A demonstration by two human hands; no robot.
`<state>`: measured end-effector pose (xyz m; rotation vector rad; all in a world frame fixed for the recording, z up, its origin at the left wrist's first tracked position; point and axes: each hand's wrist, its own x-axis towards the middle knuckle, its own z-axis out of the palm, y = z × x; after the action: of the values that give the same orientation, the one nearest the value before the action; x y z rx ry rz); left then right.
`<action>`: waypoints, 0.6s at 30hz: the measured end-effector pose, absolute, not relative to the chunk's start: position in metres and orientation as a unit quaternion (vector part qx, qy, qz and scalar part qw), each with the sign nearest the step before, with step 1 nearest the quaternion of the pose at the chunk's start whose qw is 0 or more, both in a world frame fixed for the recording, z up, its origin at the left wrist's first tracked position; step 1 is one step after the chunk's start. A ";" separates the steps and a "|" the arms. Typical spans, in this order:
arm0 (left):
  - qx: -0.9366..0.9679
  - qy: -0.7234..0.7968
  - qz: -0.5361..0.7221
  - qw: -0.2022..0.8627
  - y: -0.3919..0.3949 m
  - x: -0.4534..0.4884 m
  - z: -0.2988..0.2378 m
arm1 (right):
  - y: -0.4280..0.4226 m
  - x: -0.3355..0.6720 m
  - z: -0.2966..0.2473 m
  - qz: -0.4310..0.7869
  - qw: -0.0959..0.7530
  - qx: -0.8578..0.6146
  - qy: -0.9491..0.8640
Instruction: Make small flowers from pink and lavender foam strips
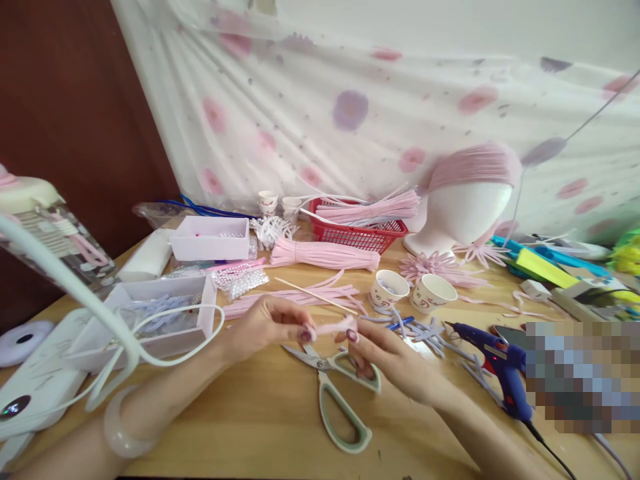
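The left hand (287, 323) is pinching one end of a short pink strip (330, 328) between thumb and fingers, while the right hand (383, 353) is closing thumb and fingertip on the other end, the piece spanning the gap between them above the worktop (240, 427). Just below, scissors (323, 365) are lying with their handles spread, one loop partly hidden behind the right hand's fingers; whether those fingers are touching it, the view is not telling.

The handiwork is appearing to be partway along. A spiky pink piece (430, 269), looking already made up, is resting at the foot of a white mannequin head (467, 210), which is wearing a pink wrap (475, 165). The strip in hand is looking unfinished, held by its ends and joined to nothing that is showing.

Plenty of material is lying seemingly unused: loose pink strips (295, 300) beyond the left hand, a pink bundle (325, 255) farther back, and more lengths filling a red basket (357, 235). To the right, a blue glue gun (500, 363) is lying apart from both hands; how many pieces are needing work, the scene is not revealing
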<state>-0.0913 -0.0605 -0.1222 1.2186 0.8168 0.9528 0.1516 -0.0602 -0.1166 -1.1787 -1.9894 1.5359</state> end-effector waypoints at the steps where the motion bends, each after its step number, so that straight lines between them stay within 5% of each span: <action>1: 0.519 0.372 0.465 0.613 -0.059 -0.093 -0.124 | -0.064 0.153 -0.116 0.444 0.181 -0.441 -0.759; 6: 0.553 0.451 0.568 0.410 -0.061 -0.099 -0.128 | -0.093 0.142 -0.133 0.108 0.091 -0.417 -0.898; 9: 0.621 0.443 0.576 0.293 -0.065 -0.101 -0.132 | -0.099 0.134 -0.142 0.018 0.082 -0.405 -0.911; 13: 0.687 0.403 0.567 0.211 -0.068 -0.106 -0.138 | -0.096 0.147 -0.130 0.099 0.125 -0.423 -0.892; 18: 0.733 0.395 0.543 0.105 -0.071 -0.112 -0.140 | -0.092 0.190 -0.105 0.364 0.165 -0.458 -0.794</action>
<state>-0.1125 -0.0711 -0.1404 2.1602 1.1652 1.6016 0.1896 -0.0922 -0.1046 -1.3034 -2.2630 1.0367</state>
